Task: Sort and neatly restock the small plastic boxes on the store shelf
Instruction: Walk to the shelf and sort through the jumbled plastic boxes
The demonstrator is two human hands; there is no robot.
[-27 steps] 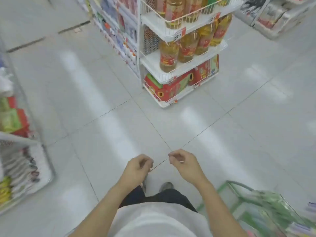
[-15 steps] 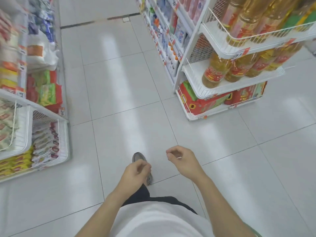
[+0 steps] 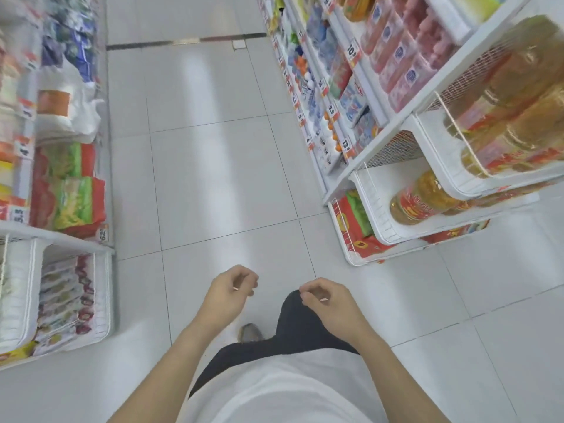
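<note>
Head view. Store aisle, white tiled floor (image 3: 213,178) running ahead between two runs of white shelving. Left shelf (image 3: 61,239): red-and-green packets (image 3: 73,196) on a middle level, a wire basket of flat sachets (image 3: 65,300) below, white bags (image 3: 70,114) further along. Right shelf (image 3: 393,141): end racks with bottles of cooking oil (image 3: 421,199), red cartons (image 3: 354,221) at floor level, and along the aisle side rows of small clear plastic boxes (image 3: 406,56) with pinkish contents, price tags on the shelf edges. These boxes are on the upper right shelves, well apart from both hands; whether they are the ones to restock I cannot tell.

Left hand (image 3: 227,296): low in front of the body, fingers loosely curled, nothing in it. Right hand (image 3: 325,300): same height, just beside the left but apart, fingers loosely curled, nothing in it. Dark trouser leg and one shoe (image 3: 250,332) visible below, mid-stride by the look of it.

Judgement: the step in hand is the approach; no sorting has begun. To do it well, stop square to the right shelf, close enough to reach the back rows without leaning. Look first for gaps and mixed sorts. Take boxes one or two at a time, labels facing out, front edges level with the shelf lip. Risk: the oil racks jut out at the aisle end, so keep elbows clear.
</note>
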